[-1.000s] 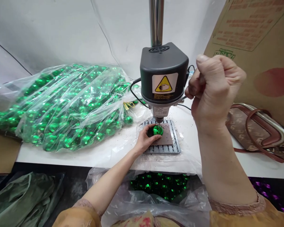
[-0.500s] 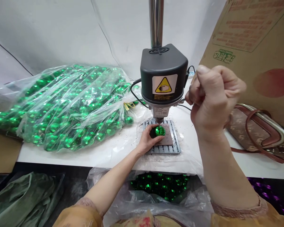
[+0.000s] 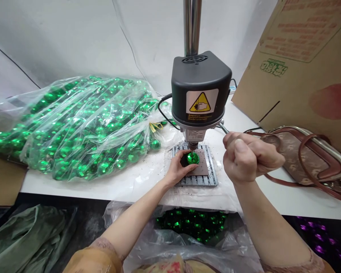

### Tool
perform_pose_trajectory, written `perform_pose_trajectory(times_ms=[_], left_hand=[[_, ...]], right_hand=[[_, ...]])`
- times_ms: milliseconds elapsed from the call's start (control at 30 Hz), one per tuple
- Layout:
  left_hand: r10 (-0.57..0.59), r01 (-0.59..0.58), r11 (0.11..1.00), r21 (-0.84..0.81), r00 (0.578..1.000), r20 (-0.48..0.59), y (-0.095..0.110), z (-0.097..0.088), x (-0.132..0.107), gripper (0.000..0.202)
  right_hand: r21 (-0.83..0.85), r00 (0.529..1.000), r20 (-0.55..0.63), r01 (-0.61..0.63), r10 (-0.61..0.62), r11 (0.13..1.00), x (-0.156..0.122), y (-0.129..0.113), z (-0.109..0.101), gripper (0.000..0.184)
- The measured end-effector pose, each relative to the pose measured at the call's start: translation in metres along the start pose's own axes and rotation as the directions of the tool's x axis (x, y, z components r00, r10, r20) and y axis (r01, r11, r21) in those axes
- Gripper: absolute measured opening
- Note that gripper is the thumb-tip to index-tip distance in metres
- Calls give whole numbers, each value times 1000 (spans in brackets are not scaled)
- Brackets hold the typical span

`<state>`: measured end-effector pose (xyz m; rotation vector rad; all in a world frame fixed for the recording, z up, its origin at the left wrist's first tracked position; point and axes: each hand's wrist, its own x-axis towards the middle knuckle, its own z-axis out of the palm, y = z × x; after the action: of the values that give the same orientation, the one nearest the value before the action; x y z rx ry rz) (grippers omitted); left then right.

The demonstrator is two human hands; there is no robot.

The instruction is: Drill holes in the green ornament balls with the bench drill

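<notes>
A small bench drill press point(image 3: 200, 91) with a black head and a yellow warning label stands on a white table point(image 3: 130, 182). My left hand point(image 3: 177, 168) pinches a shiny green ball point(image 3: 192, 158) on the drill's grey slotted base plate point(image 3: 208, 178), right under the bit. My right hand point(image 3: 248, 157) is a fist wrapped round the drill's metal feed lever point(image 3: 224, 128), now low beside the drill head.
A clear plastic bag of green balls point(image 3: 74, 125) lies at the left on the table. A brown handbag point(image 3: 304, 155) and a cardboard box point(image 3: 307, 64) are at the right. Below the table edge an open bag point(image 3: 190, 223) holds more green balls.
My right hand has pulled the lever down, from level with the drill head to near table height. My left hand still holds the ball under the bit.
</notes>
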<state>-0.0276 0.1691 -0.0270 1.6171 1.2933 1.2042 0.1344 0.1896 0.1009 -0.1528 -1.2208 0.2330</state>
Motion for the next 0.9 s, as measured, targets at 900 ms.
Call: perform_pose_trajectory(times_ms=[900], left_hand=[[-30,46,996,81,981,-190,17,10,-7,51]], right_hand=[[96,815,-106,-561,569,822,73,-12,31,39]])
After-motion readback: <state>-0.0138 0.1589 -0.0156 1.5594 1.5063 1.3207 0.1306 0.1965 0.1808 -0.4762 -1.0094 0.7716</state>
